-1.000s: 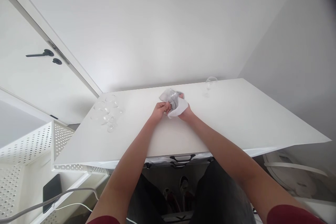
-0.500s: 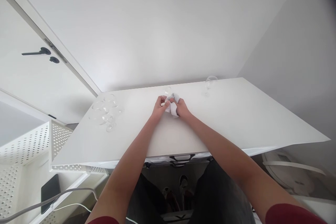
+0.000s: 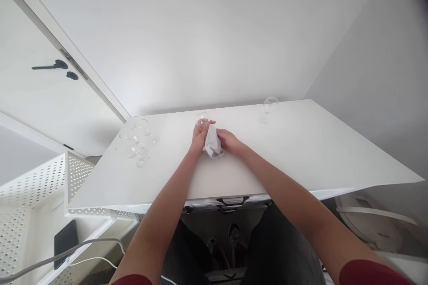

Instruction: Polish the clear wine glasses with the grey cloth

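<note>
Over the middle of the white tabletop (image 3: 227, 173), my left hand (image 3: 199, 135) is closed around a clear wine glass (image 3: 202, 116), whose bowl points away from me past my fingers. A pale grey cloth (image 3: 213, 143) hangs bunched between my two hands and covers the lower part of the glass. My right hand (image 3: 230, 141) grips the cloth from the right side, its fingertips partly hidden behind the fabric. The glass's stem and foot cannot be seen.
Several clear stemmed glasses (image 3: 135, 138) stand close together at the table's left end. Another wine glass (image 3: 270, 106) stands alone near the back edge, to the right. Behind the table rises a white wall (image 3: 207, 44). A perforated white shelf (image 3: 78, 176) adjoins on the left.
My left hand has turned and shifted slightly left with the glass, so the bowl now shows further left. The cloth has moved left and now hangs down between my hands.
</note>
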Action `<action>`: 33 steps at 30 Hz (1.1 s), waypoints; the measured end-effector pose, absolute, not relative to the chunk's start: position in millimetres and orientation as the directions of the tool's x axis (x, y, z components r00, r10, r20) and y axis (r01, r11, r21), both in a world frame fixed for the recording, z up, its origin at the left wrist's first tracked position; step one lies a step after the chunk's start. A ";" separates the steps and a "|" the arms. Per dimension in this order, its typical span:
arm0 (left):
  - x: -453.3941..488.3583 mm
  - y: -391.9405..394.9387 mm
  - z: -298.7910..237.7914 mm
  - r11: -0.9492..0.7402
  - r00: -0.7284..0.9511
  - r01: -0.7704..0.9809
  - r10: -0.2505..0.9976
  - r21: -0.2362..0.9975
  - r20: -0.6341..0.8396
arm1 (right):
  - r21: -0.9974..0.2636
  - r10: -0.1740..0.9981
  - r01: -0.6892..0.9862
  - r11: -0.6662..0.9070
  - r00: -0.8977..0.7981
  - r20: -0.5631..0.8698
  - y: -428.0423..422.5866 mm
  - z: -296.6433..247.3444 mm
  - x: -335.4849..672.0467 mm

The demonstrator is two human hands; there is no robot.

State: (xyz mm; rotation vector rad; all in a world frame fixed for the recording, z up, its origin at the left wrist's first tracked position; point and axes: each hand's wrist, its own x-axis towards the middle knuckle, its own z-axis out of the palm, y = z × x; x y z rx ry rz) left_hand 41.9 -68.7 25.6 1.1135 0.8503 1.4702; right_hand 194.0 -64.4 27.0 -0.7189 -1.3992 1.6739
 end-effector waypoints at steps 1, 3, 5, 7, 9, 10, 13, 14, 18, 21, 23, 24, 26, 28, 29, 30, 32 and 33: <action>42.4 -69.1 25.4 -0.193 -0.007 -0.309 0.980 0.931 0.201 | -0.978 0.860 -0.206 -0.016 -0.503 0.091 -64.5 25.8 193.3; 43.4 -70.1 25.2 -0.201 -0.002 -0.307 0.978 0.930 0.210 | -0.985 0.851 -0.169 0.031 -0.512 0.115 -64.7 23.6 191.7; 44.1 -71.0 24.8 -0.199 0.005 -0.316 0.977 0.928 0.211 | -0.987 0.863 -0.141 0.082 -0.485 0.141 -65.3 23.2 190.9; 44.4 -71.4 24.4 -0.182 0.010 -0.323 0.981 0.929 0.196 | -0.987 0.873 -0.131 0.096 -0.465 0.146 -66.5 24.9 190.9; 44.4 -71.3 23.9 -0.166 0.012 -0.329 0.984 0.929 0.180 | -0.986 0.872 -0.127 0.112 -0.463 0.159 -67.8 27.1 191.4; 44.4 -71.1 23.6 -0.163 0.010 -0.333 0.984 0.929 0.177 | -0.985 0.868 -0.116 0.130 -0.466 0.170 -68.3 27.8 191.5; 44.0 -70.4 22.4 -0.168 0.011 -0.344 0.983 0.924 0.183 | -0.973 0.873 -0.013 0.232 -0.438 0.214 -67.9 26.9 191.4; 43.8 -70.1 21.8 -0.170 0.018 -0.350 0.982 0.921 0.188 | -0.961 0.876 0.034 0.276 -0.421 0.237 -67.2 25.5 191.3; 43.3 -67.6 17.8 -0.213 0.011 -0.335 0.973 0.918 0.230 | -0.887 0.880 0.201 0.415 -0.336 0.336 -63.0 18.2 192.6; 43.9 -65.0 14.2 -0.277 -0.021 -0.236 0.960 0.932 0.280 | -0.862 0.904 0.281 0.422 -0.196 0.379 -59.2 14.6 196.0; 44.7 -63.9 12.5 -0.277 0.052 -0.154 0.956 0.949 0.288 | -0.885 0.921 0.257 0.389 -0.075 0.383 -55.5 13.3 198.6; 45.0 -63.5 12.0 -0.267 0.101 -0.106 0.956 0.958 0.277 | -0.903 0.928 0.225 0.367 -0.016 0.373 -53.3 12.6 199.7; 45.0 -62.7 11.6 -0.255 0.140 -0.007 0.957 0.967 0.253 | -0.934 0.938 0.144 0.327 0.075 0.340 -48.4 10.4 201.2; 43.8 -61.7 11.4 -0.268 0.095 0.064 0.961 0.961 0.261 | -0.956 0.954 0.044 0.288 0.076 0.291 -44.3 7.6 201.2; 42.7 -61.0 11.0 -0.278 0.056 0.087 0.960 0.957 0.274 | -0.963 0.963 -0.017 0.269 0.033 0.268 -43.0 6.4 200.6; 41.4 -60.2 10.5 -0.287 0.014 0.107 0.958 0.952 0.287 | -0.965 0.967 -0.080 0.250 -0.030 0.253 -42.4 5.4 199.7; 38.5 -58.7 8.5 -0.298 -0.096 0.145 0.945 0.943 0.314 | -0.956 0.959 -0.203 0.211 -0.147 0.243 -43.3 4.8 197.3; 37.2 -58.1 7.2 -0.301 -0.160 0.160 0.932 0.940 0.326 | -0.946 0.954 -0.261 0.191 -0.177 0.242 -44.4 5.0 196.0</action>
